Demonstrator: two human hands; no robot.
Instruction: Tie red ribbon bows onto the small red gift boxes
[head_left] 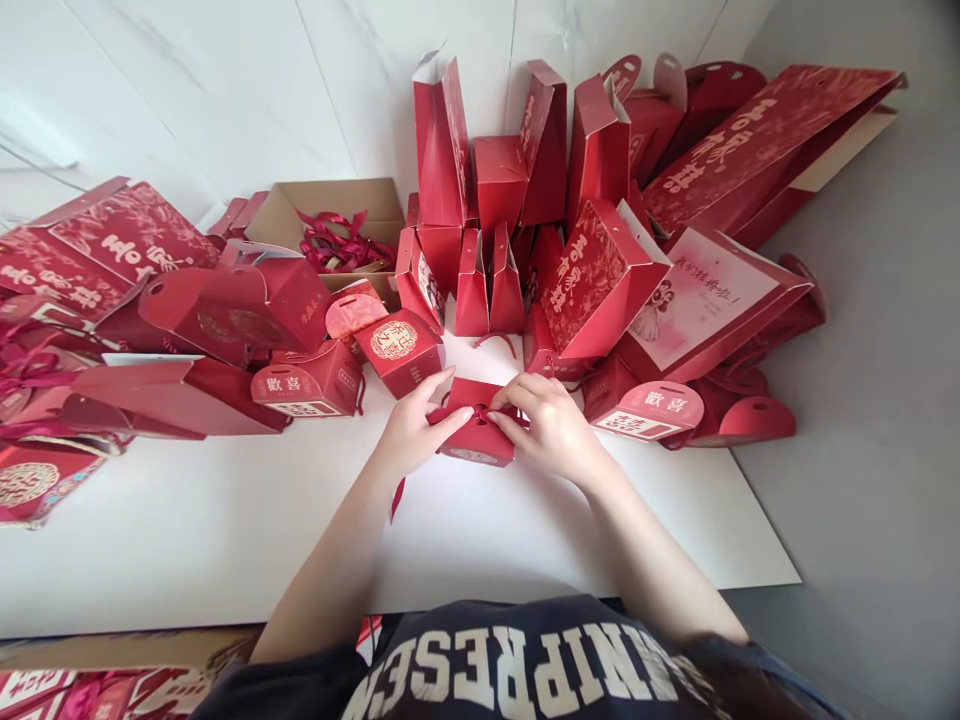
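A small red gift box (480,440) sits on the white table (480,540) right in front of me. Dark red ribbon (480,411) is gathered at the middle of its top. My left hand (416,425) lies against the box's left side, its thumb pressed on the ribbon at the centre. From the right, my right hand (547,420) pinches the ribbon close to the same spot. A loose ribbon end (397,498) shows beside my left forearm. The finger pads are partly hidden, so the exact form of the knot cannot be made out.
Red gift boxes and bags crowd the back, including a box with a round gold emblem (394,340) and a leaning bag (600,280). A cardboard carton (281,215) holds loose ribbons (337,240). A grey wall (885,400) bounds the right; more red packaging (97,695) lies below the front edge.
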